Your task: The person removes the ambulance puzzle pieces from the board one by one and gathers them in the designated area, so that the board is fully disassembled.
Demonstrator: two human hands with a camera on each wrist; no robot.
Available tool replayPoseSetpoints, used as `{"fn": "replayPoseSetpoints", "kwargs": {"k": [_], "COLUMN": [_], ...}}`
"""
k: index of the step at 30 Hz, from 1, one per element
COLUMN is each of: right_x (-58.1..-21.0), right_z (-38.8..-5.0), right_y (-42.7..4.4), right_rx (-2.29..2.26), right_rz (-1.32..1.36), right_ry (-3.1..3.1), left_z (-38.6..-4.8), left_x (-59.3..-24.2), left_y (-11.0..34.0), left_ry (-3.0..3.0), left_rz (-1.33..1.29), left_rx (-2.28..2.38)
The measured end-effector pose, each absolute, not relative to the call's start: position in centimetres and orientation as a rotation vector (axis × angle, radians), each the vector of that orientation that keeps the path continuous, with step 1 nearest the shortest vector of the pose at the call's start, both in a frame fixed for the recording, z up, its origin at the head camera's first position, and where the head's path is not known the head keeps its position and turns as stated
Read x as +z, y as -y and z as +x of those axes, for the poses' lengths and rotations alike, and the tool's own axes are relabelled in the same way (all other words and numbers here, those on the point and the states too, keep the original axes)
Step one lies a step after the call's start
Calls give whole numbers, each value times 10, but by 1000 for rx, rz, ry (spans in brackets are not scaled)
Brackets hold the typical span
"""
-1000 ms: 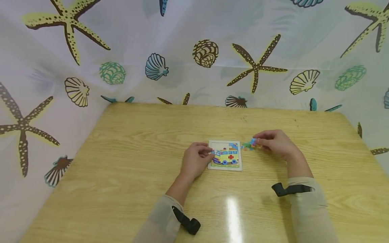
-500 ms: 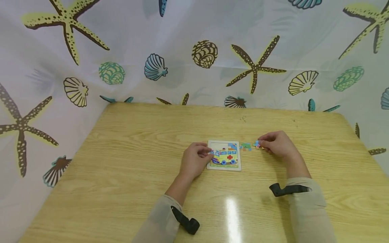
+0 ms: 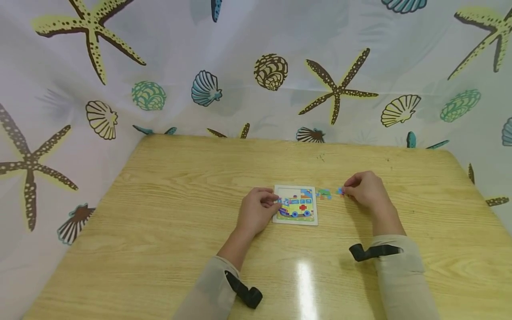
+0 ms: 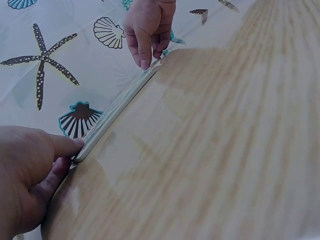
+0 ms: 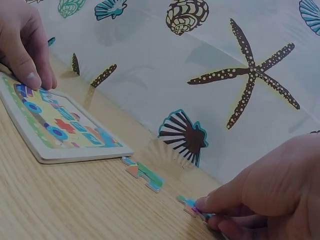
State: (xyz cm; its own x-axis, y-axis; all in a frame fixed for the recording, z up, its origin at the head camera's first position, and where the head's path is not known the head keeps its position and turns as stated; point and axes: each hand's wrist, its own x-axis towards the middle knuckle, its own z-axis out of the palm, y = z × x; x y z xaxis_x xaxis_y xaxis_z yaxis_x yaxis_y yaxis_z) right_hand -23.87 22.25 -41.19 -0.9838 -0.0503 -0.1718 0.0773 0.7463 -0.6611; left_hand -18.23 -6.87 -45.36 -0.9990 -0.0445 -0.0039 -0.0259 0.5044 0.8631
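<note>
A shell-and-starfish sheet (image 3: 236,40) hangs behind a wooden tabletop (image 3: 184,200). The half-curled left hand (image 3: 254,213) holds the left edge of a white-framed ambulance jigsaw (image 3: 300,209), flat on the wood; the right hand (image 3: 366,191) is drawn to a pinch. Just beside the jigsaw's right edge lies a loose green section (image 5: 150,176); right thumb and fingertips grip a small blue-and-pink piece (image 5: 188,204).

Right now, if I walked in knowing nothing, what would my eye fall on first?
Probably the white cloth printed with big starfish and seashells, filling the background behind the yellowish wood-grained table. Next, near the table's middle, a square, white-framed yellow-ambulance puzzle, its left edge held by the person's left hand. Off to its right, the right hand pinches a small multicoloured jigsaw piece.
</note>
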Motion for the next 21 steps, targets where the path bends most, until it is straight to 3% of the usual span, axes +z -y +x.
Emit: {"fn": "replayPoseSetpoints", "kwargs": {"k": [11,21], "right_x": [-424,-422], "right_z": [-244,-246], "right_y": [-243,-234], "right_rx": [-1386,-1471], "right_rz": [54,16], "right_ry": [-2502,-2390], "left_z": [-180,-180], "left_x": [-451,-448], "left_y": [66,66], "left_ry": [2726,2726], "left_rz": [90,111], "left_rx": [-1562,-1571]}}
